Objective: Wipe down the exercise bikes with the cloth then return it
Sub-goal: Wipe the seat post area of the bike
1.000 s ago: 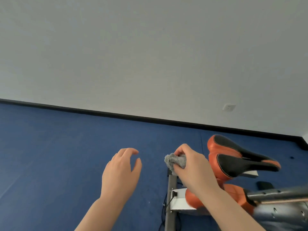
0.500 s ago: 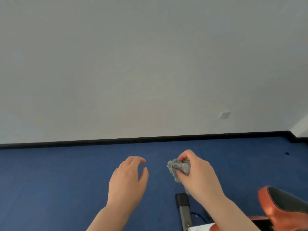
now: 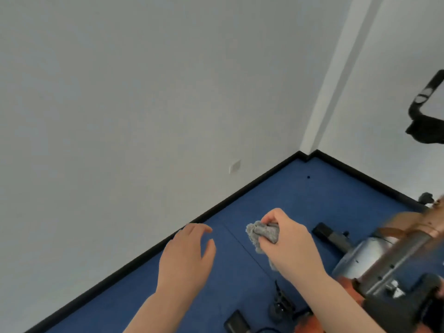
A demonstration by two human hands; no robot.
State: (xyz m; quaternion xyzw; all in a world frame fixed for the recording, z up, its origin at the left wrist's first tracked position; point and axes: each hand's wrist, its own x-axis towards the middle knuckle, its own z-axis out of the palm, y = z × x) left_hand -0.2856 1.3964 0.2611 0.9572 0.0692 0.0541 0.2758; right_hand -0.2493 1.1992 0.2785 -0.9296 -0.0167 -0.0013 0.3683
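Observation:
My right hand (image 3: 289,248) is closed around a crumpled grey cloth (image 3: 260,233), held in the air above the blue floor. To its left my left hand (image 3: 186,258) hovers with fingers apart and nothing in it. An orange and silver exercise bike (image 3: 384,260) fills the lower right, blurred; its black base foot (image 3: 324,230) lies just right of the cloth hand. The cloth touches no part of the bike.
Blue carpet (image 3: 300,195) runs to a room corner with black skirting (image 3: 216,207) and white walls. A wall socket (image 3: 235,166) sits low on the left wall. A black handlebar (image 3: 427,111) shows at the right edge. A dark pedal and cable (image 3: 278,306) lie near the bottom.
The view has swung right and tilted, bringing in the room corner and the bike's silver frame. Both hands keep their pose, the right one still clutching the cloth.

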